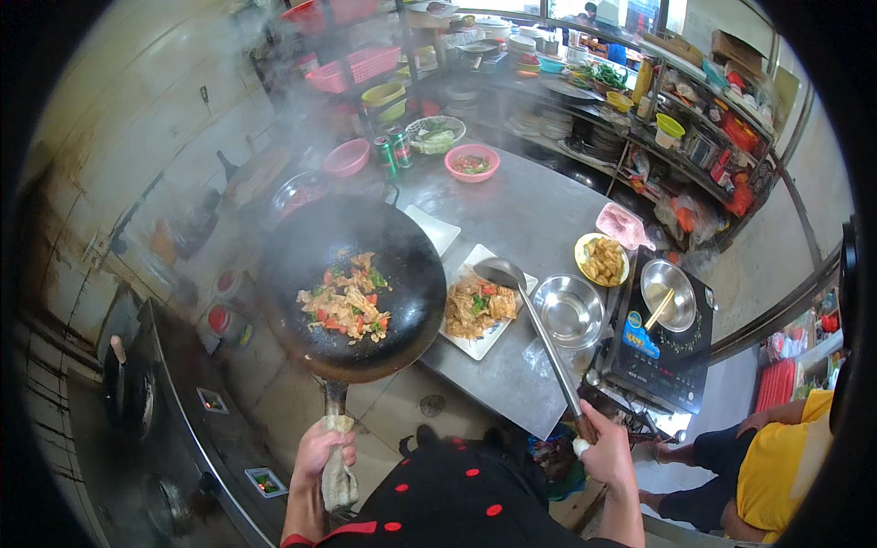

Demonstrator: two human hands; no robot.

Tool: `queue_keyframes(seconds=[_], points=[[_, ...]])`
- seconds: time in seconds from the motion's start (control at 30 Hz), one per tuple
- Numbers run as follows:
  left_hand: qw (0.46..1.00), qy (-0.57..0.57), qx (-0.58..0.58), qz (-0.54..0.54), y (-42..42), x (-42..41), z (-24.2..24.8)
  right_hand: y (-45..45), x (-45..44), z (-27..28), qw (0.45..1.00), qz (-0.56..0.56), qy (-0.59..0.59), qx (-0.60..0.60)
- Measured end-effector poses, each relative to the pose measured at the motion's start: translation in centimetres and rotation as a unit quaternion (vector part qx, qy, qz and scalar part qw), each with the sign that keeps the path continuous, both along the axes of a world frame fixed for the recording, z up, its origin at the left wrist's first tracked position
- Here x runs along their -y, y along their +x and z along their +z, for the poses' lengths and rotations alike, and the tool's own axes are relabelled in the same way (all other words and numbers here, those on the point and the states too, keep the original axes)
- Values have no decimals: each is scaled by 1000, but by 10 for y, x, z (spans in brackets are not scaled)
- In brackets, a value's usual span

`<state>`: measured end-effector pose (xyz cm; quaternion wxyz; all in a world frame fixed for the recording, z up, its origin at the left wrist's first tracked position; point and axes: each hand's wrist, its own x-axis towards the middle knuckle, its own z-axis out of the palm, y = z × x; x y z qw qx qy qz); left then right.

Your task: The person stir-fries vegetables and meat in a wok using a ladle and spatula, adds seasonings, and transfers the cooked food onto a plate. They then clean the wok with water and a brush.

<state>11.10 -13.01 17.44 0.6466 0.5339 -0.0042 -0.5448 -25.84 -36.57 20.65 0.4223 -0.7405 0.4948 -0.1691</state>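
My left hand (322,446) grips the cloth-wrapped handle of a black wok (411,301), which is held up beside a steel table. Steam rises from the wok, where a stir-fry (349,305) of pale pieces with red and green bits lies. In my right hand (604,449) is the dark grip of a long-handled metal ladle (499,272). The ladle's bowl is over a white rectangular plate (485,348) heaped with similar food (473,308). A grey cloth (338,479) hangs below my left hand.
Beside the plate stand a steel bowl (570,312), a yellow bowl of browned chunks (604,260) and an induction cooker (675,363) bearing another steel bowl (668,294). Pink bowl (473,164) and green cans (386,157) stand farther back. A seated person (774,459) is at right; a stove (199,438) stands left.
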Motion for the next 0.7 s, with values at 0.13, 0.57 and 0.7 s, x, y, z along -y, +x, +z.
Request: queue_keyframes(seconds=[0.13, 0.57, 0.7], points=[[1000, -1, 16, -15, -4, 11, -1, 6, -4, -27, 975, -58, 209, 44], [991, -29, 76, -105, -17, 67, -1, 102, 32, -26, 989, 80, -117, 33], [991, -13, 102, -86, -25, 82, -2, 103, 34, -48, 975, 112, -188, -24]])
